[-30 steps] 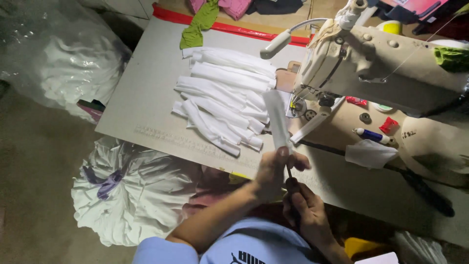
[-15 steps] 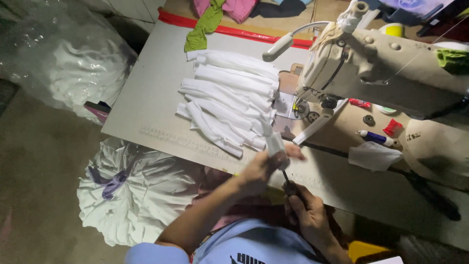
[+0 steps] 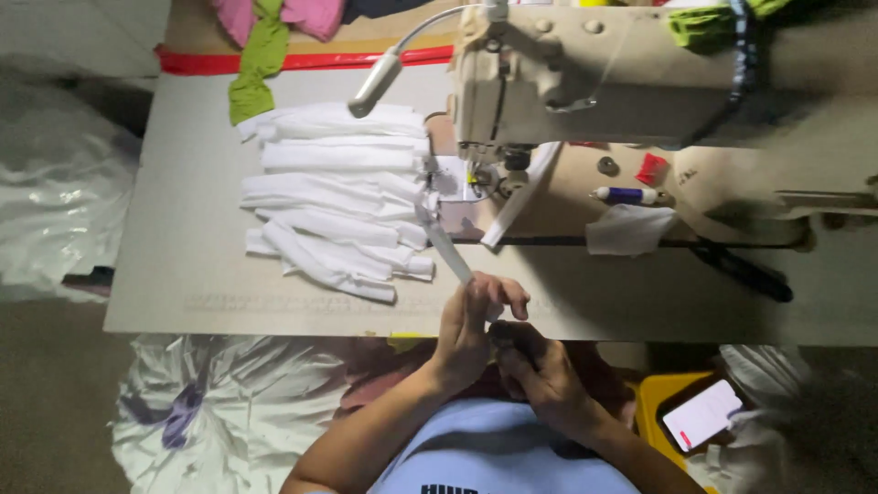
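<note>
A narrow white fabric strip (image 3: 445,242) runs from the needle area of the sewing machine (image 3: 585,87) down to my hands at the table's near edge. My left hand (image 3: 471,320) pinches the strip's near end between thumb and fingers. My right hand (image 3: 535,361) sits just below and right of it, fingers curled at the same end; what it grips is hidden. A pile of folded white fabric pieces (image 3: 334,197) lies left of the machine.
The grey table (image 3: 174,229) carries a green cloth (image 3: 256,64), a red strip along its far edge (image 3: 302,61), a blue-capped pen (image 3: 626,195), a white rag (image 3: 631,229) and dark scissors (image 3: 741,270). White bags of fabric (image 3: 219,412) lie below; a phone (image 3: 702,413) rests lower right.
The camera view shifted so the machine sits higher. Both hands drew the strip's end nearer the table's front edge and closer together; the strip now stretches taut from the needle.
</note>
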